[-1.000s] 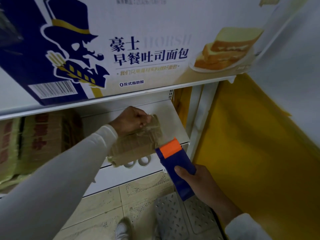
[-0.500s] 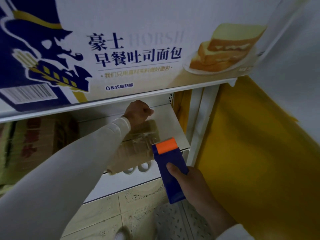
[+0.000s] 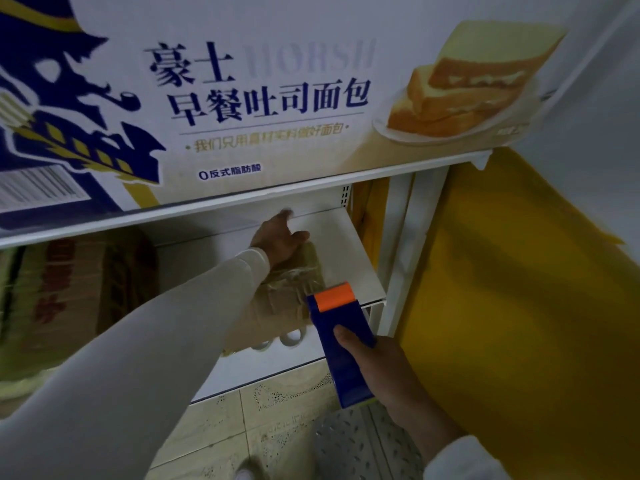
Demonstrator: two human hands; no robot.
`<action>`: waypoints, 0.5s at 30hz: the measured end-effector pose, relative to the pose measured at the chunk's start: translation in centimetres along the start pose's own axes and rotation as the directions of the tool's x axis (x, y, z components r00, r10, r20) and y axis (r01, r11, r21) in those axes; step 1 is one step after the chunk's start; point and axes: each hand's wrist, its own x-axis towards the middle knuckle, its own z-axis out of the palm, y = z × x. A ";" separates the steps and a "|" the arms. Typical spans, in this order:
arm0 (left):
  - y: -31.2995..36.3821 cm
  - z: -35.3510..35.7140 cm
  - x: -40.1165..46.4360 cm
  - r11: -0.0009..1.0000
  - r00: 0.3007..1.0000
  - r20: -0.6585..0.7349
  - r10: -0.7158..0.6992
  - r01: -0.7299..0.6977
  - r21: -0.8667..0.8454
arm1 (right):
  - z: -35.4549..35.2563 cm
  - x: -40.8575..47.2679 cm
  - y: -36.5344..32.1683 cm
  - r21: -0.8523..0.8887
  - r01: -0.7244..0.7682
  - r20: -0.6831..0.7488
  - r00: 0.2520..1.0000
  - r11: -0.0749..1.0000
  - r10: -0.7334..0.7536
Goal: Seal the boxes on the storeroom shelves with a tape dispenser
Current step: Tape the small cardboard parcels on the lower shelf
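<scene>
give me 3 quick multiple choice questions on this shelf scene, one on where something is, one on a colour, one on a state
1. Where is the small cardboard box?
A. on the floor
B. on the lower white shelf
C. on top of the bread carton

2. What colour is the roller end of the tape dispenser?
A. orange
B. green
C. black

3. What is the right hand doing?
A. hanging empty
B. resting flat on the floor
C. gripping the tape dispenser

Answers:
1 B, the box lies on the shelf under the big bread carton, beneath the left hand.
2 A, an orange roller tops the blue body.
3 C, its thumb and fingers wrap the blue body.
</scene>
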 end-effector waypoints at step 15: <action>-0.6 0.2 -2.3 0.784 0.816 0.349 0.461 -0.559 0.270 | 0.5 0.4 0.5 -0.032 0.028 -0.024 0.999 0.999 -0.029</action>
